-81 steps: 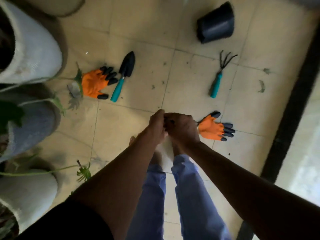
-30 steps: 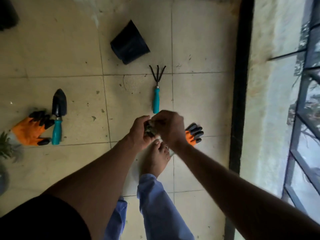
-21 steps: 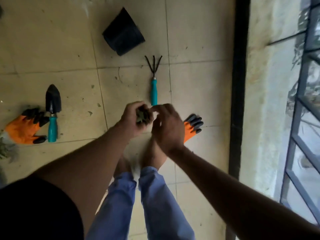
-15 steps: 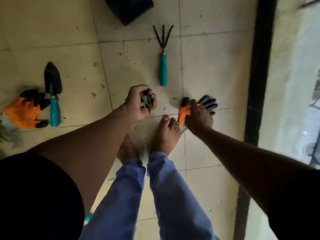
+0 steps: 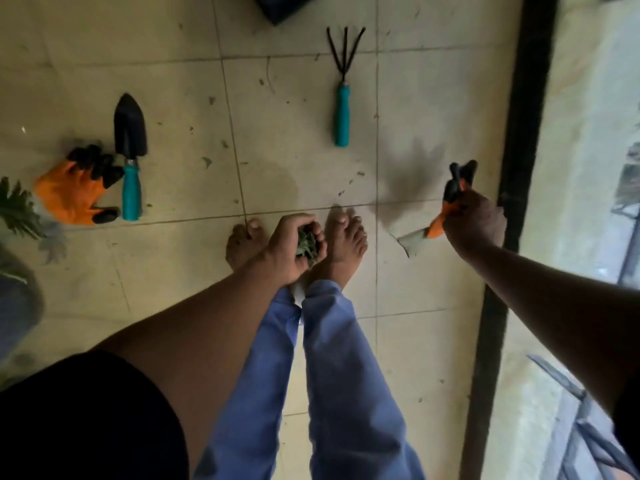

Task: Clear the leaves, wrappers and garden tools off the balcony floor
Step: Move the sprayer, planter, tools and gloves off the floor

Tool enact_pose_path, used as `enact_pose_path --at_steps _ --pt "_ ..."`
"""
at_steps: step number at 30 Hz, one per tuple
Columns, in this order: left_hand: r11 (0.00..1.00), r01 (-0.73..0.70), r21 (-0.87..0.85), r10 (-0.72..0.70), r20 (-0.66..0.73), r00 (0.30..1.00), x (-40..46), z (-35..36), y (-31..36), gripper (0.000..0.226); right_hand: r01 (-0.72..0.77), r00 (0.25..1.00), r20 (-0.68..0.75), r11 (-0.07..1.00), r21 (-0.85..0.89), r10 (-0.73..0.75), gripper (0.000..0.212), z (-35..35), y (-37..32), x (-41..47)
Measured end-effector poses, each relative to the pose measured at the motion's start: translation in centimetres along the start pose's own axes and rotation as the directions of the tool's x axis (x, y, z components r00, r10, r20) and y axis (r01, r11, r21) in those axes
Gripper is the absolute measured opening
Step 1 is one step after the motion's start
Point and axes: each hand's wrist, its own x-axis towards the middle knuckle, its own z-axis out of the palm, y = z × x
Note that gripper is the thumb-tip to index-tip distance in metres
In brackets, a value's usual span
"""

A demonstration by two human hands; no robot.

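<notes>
The left hand (image 5: 294,244), at the centre of the frame above the bare feet, is curled tight around a clump of crumpled green leaves (image 5: 306,244), which shows between the fingers and the thumb. The right hand (image 5: 474,223), at the right of the frame beside the dark strip (image 5: 519,133) along the floor's edge, grips an orange garden glove with black claw fingertips (image 5: 456,188); the glove is lifted off the beige tiled floor (image 5: 284,140), its black tips pointing up and its grey cuff hanging to the lower left of the fist.

On the floor at the left of the frame lies a second orange glove with black claw tips (image 5: 74,188), and just to its right, touching or nearly touching it, a small black trowel with a teal handle (image 5: 131,157), blade toward the top of the frame. In the upper middle lies a black three-pronged hand rake with a teal handle (image 5: 343,88), prongs toward the top. The corner of a black pot (image 5: 284,5) shows at the top edge. A green plant frond (image 5: 17,209) reaches in at the left edge. Small bits of leaf litter dot the tiles.
</notes>
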Motion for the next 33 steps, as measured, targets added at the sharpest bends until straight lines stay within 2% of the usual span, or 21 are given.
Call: enact_pose_path --at_steps 2,4,8,13,15,16,18,20,25,28,31,33 --pt "1.000 -0.004 -0.018 0.004 0.023 1.000 -0.8 0.3 -0.3 0.035 0.001 1.000 -0.019 0.998 -0.069 -0.003 0.043 -1.7 0.6 -0.5" --pt "0.999 -0.010 -0.038 0.011 0.043 0.999 -1.3 0.3 -0.3 0.034 0.044 0.999 0.018 0.994 -0.097 -0.043 0.032 -2.5 0.2 -0.8" --pt "0.991 -0.022 -0.132 0.031 0.062 0.998 -1.7 -1.0 0.5 0.036 0.177 0.978 0.115 0.984 -0.027 -0.172 0.013 -1.6 -3.8 -1.2" --pt "0.948 -0.126 -0.291 0.138 0.023 0.990 -2.1 -5.1 2.1 0.033 0.316 0.925 0.232 0.948 -0.035 -0.300 0.032 1.6 -14.2 -2.9" --pt "0.910 -0.168 -0.379 0.177 -0.009 0.984 -2.5 -7.0 2.7 0.033 0.404 0.901 0.224 0.906 -0.125 -0.371 0.027 3.4 -18.8 -3.9" --pt "0.889 -0.183 -0.419 0.191 -0.024 0.981 -2.6 -8.0 2.9 0.032 0.446 0.881 0.238 0.886 -0.125 -0.410 0.033 4.0 -21.3 -4.5" --pt "0.854 -0.215 -0.474 0.216 -0.053 0.975 -2.7 -10.2 3.4 0.030 0.564 0.785 0.324 0.825 -0.021 -0.529 0.043 5.3 -26.0 -5.8" --pt "0.818 -0.253 -0.517 0.234 -0.102 0.967 -2.7 -12.7 4.1 0.030 0.703 0.657 0.353 0.710 0.033 -0.666 0.044 6.8 -31.0 -7.2" --pt "0.687 -0.350 -0.637 0.263 -0.231 0.937 -2.2 -19.0 6.6 0.035 0.945 0.302 0.360 0.328 0.012 -0.883 0.046 11.8 -41.9 -11.6" --pt "0.620 -0.373 -0.690 0.273 -0.257 0.927 -1.9 -22.4 7.8 0.037 0.991 0.133 0.326 0.126 -0.041 -0.936 0.046 14.9 -46.9 -13.2" --pt "0.595 -0.393 -0.701 0.280 -0.278 0.919 -1.8 -25.0 8.4 0.035 0.991 -0.020 0.381 -0.068 -0.114 -0.924 0.043 17.6 -51.7 -13.6" --pt "0.598 -0.395 -0.698 0.281 -0.279 0.918 -1.5 -26.3 8.5 0.034 0.972 -0.059 0.400 -0.145 -0.188 -0.915 0.045 19.4 -54.3 -13.5"
